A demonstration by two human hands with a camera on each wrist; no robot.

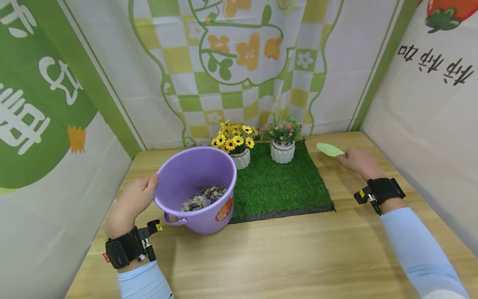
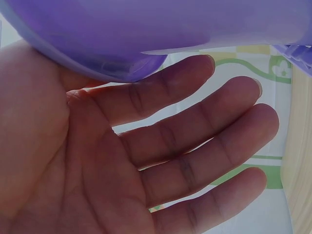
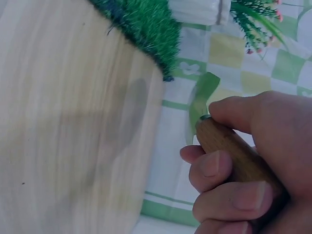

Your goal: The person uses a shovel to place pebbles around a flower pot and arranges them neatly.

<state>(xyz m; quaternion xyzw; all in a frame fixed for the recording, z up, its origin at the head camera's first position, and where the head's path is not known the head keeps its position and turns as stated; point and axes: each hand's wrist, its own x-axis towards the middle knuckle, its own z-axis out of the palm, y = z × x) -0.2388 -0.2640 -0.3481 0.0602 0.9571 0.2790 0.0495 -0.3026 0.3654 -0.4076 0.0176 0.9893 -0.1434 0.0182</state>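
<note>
Frame left, we see the left hand (image 1: 130, 203) loosely holding the purple bucket (image 1: 194, 172) by its rim, other fingers spread. Pebbles (image 1: 203, 198) lie inside. Centre: yellow-flowered pot (image 1: 241, 159) beside the bucket, then pink-flowered pot (image 1: 282, 152) on turf mat (image 1: 280, 189). Frame right: right hand (image 1: 360, 162) grips green trowel (image 1: 329, 149) firmly. We think a careless tug could slip that light rim hold; a leftward trowel swing could topple the pink-flowered pot.

Bucket (image 1: 203, 222): coloured purple, marked by an orange label (image 1: 224, 209).
Trowel (image 1: 329, 150): blade (image 3: 207, 88) tinted pale green, handle (image 3: 233, 151) brown.
Backdrop (image 1: 229, 100): chequered in green, yellow, white.
</note>
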